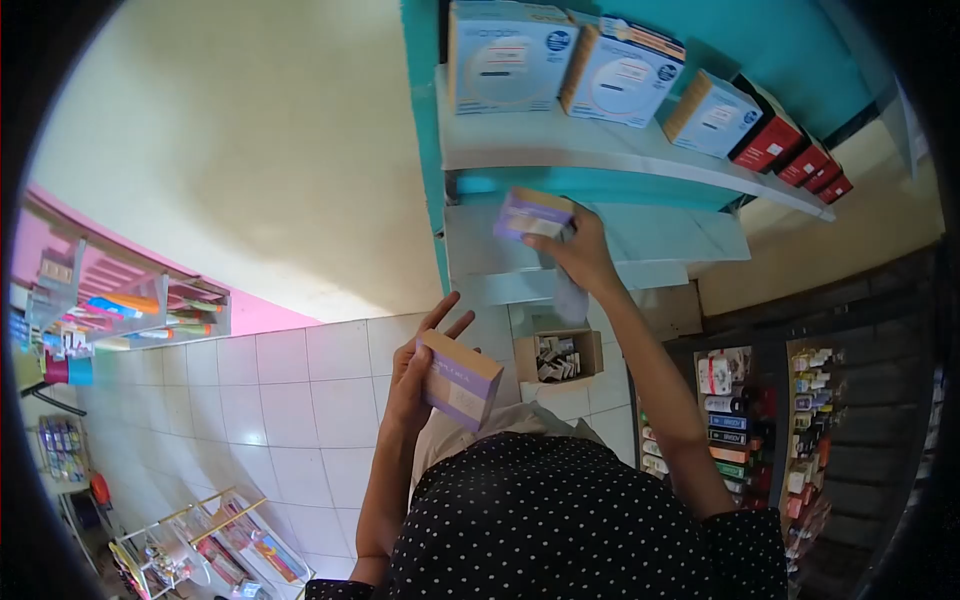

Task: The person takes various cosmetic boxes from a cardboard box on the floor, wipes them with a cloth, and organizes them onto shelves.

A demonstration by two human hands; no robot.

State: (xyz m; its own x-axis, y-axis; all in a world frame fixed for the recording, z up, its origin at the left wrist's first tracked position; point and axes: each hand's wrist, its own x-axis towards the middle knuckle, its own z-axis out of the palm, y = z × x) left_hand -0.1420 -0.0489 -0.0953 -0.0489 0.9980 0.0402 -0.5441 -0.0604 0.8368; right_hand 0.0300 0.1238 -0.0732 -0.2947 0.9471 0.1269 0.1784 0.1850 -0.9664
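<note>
My left hand (408,385) holds a purple and tan carton (461,380) in front of my body, thumb over its near side and some fingers stretched out past it. A similar purple and tan carton (533,215) is gripped in my right hand (583,250), raised in front of the lower white shelf (690,232). Beneath that hand hangs a greyish piece of cloth (570,297). Both cartons are tilted and well apart from each other.
Light blue boxes (513,60) and red boxes (768,143) stand on the upper shelf (600,150). An open cardboard box (557,357) of small packs sits on the tiled floor. Racks of goods (725,420) line the right; a display stand (215,545) is lower left.
</note>
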